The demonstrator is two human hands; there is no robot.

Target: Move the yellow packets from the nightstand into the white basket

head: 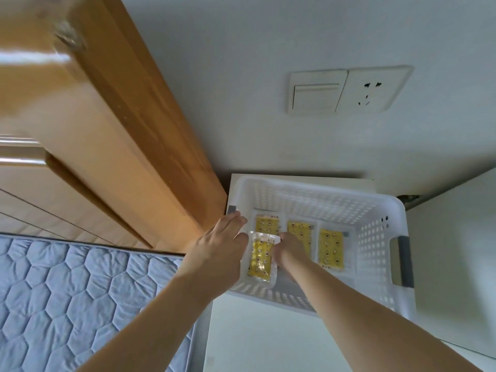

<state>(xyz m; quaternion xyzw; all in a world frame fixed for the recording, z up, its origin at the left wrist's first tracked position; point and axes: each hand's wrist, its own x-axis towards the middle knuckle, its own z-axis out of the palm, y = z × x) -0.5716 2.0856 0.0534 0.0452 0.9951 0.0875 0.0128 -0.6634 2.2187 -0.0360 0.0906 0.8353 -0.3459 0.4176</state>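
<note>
packets [261, 260]: yellow, dark-dotted | basket [375, 208]: white, grey handles | mattress [67, 285]: blue hexagon quilting

The right hand [291, 247] hides part of the middle packet [302, 237]; its fingers cannot be seen.

A pale wall [268, 63] fills the upper part of the view. On it sit two white plates side by side and touching — a light switch [315, 93] on the left and a power socket [371, 92] on the right. A glossy wooden headboard [112, 124] slants across the left side, blurred towards the top. Below it lies a mattress [80, 285] with a grey-blue cover quilted in hexagons.
</note>
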